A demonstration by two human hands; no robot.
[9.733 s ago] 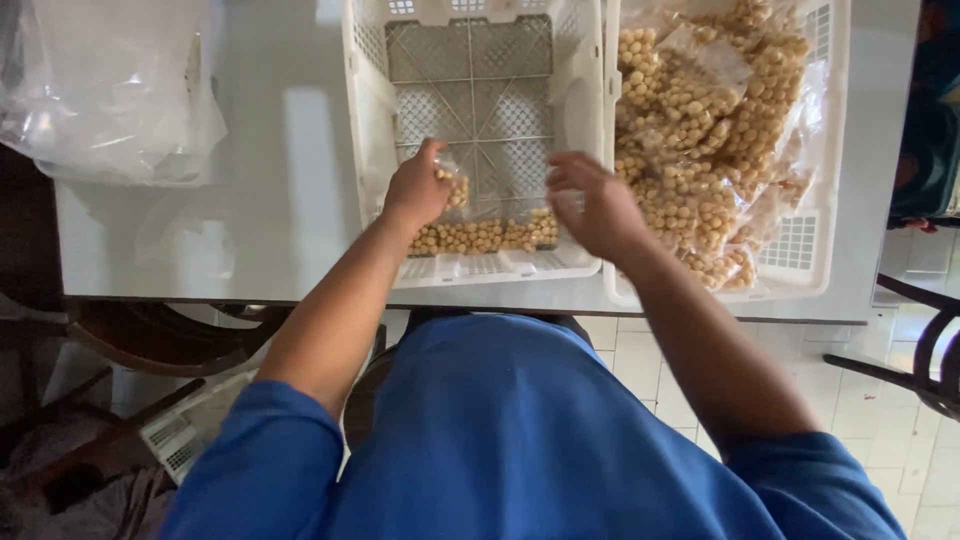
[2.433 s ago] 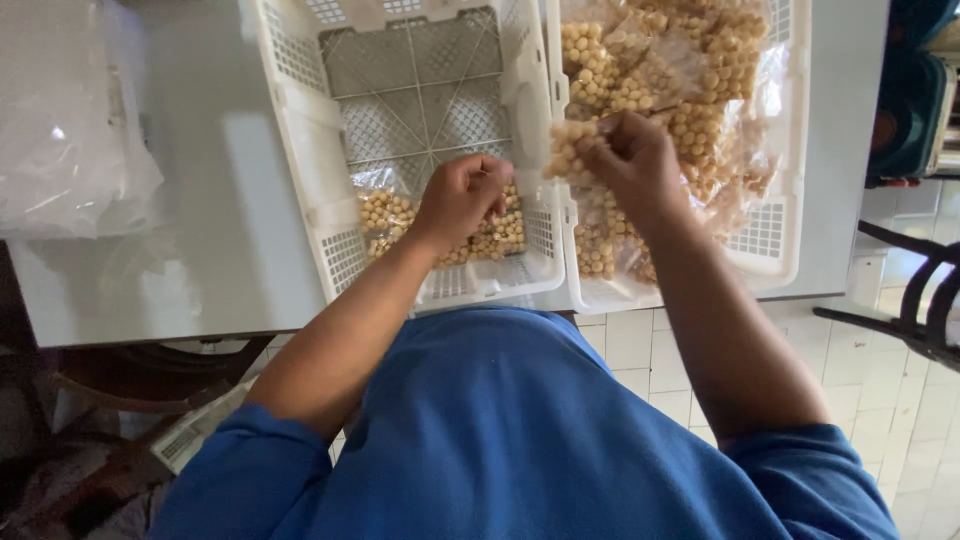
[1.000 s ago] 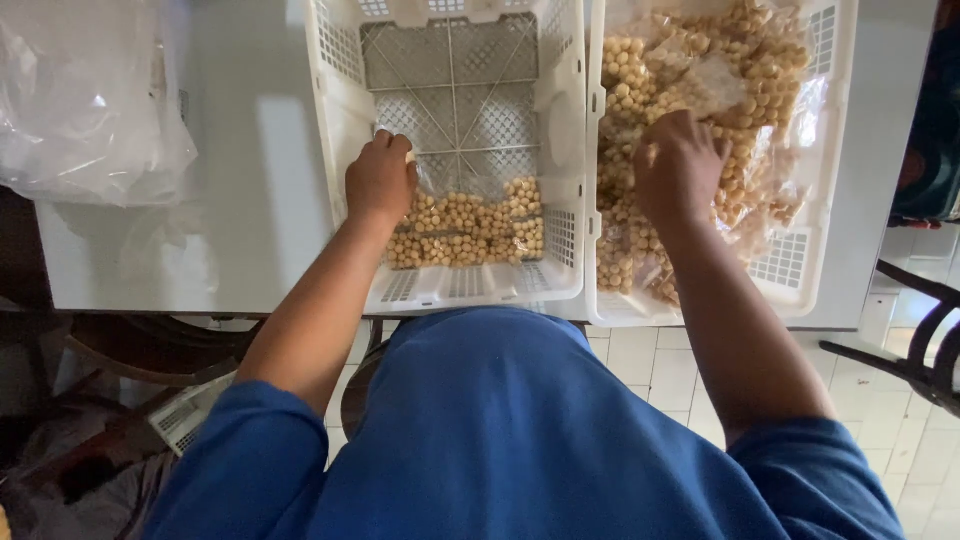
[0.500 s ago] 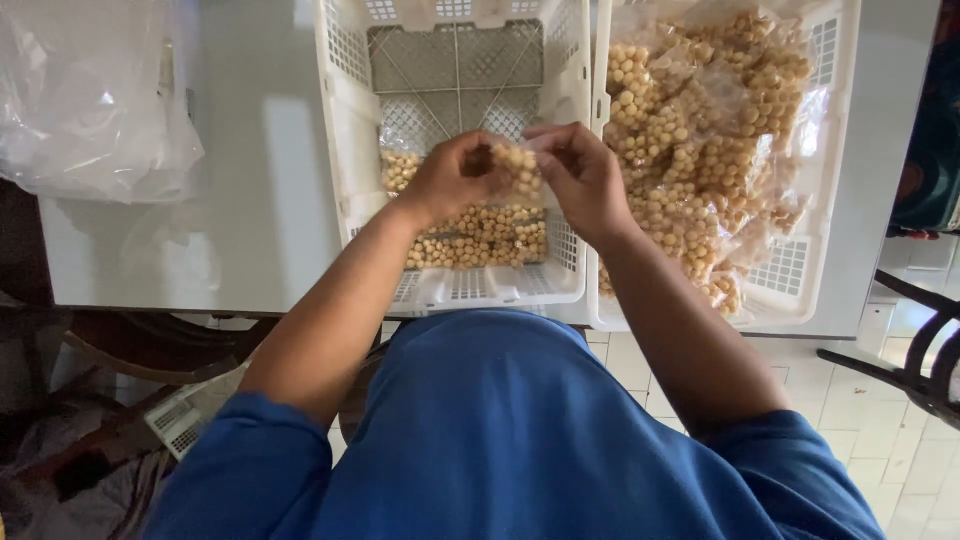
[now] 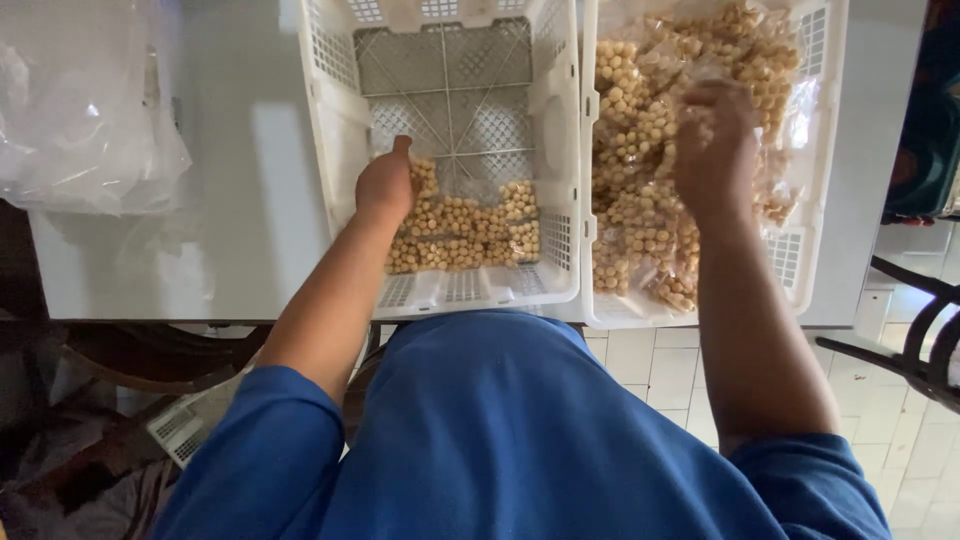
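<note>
While both hands (image 5: 385, 185) rest in crates (image 5: 335, 150) (white), packets (image 5: 465, 230) lie beneath.

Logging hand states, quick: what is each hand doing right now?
Left hand: closed, resting on the packets in the left crate.
Right hand: in the right crate, on the bagged pile; grip cannot be told.

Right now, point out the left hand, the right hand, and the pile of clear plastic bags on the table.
left hand (image 5: 385, 185), head view, on the back of the hand.
right hand (image 5: 715, 150), head view, on the back of the hand.
pile of clear plastic bags (image 5: 80, 110), head view, on the middle of the crumpled plastic.
</note>
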